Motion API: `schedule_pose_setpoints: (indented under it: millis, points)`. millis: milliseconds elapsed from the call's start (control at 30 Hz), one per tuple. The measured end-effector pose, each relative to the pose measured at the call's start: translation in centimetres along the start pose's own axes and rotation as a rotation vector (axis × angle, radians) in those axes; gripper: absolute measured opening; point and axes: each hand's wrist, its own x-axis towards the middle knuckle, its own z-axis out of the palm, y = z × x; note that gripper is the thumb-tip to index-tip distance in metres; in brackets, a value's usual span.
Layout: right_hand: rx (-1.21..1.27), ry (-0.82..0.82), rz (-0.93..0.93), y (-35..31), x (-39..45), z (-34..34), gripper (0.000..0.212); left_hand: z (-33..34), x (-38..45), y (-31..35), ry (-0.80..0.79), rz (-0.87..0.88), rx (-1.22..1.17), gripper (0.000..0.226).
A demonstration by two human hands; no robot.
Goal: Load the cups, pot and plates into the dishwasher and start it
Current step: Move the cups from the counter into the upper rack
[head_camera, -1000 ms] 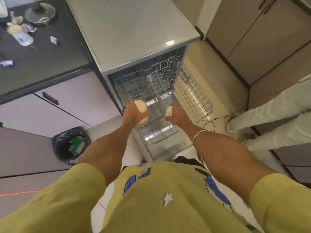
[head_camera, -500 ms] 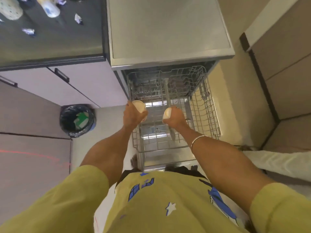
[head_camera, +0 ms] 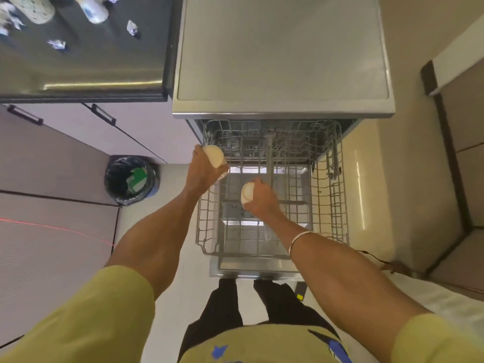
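Observation:
The dishwasher (head_camera: pixel 282 74) stands open with its wire upper rack (head_camera: pixel 330 205) pulled out toward me. My left hand (head_camera: pixel 203 171) grips a cream cup (head_camera: pixel 213 156), held upside down at the rack's left edge. My right hand (head_camera: pixel 262 199) grips a second cream cup (head_camera: pixel 247 193), also bottom up, low over the middle of the rack. The rack holds no dishes that I can see. The pot and plates are out of view.
A dark counter (head_camera: pixel 86 61) to the left carries a white cup (head_camera: pixel 94 7) and scraps of paper. A black-lined bin (head_camera: pixel 131 179) sits on the floor left of the dishwasher. A person's light trouser leg (head_camera: pixel 450 297) lies at the lower right. Cabinets line the right side.
The view has tilted down and closer over the rack. My right hand has lowered its cup toward the rack's middle; my left hand still holds its cup at the left edge.

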Motion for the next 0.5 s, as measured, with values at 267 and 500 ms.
schedule_pose_setpoints:
  millis: [267,500]
  points:
    - [0.101,0.116,-0.031,-0.3,6.5,3.5,0.072,4.1,5.9,-3.0,0.027,0.06,0.154,0.102]
    - [0.121,0.189,-0.099,-1.2,12.0,8.6,0.061,8.0,11.9,-5.3,0.053,0.173,0.105,0.099]
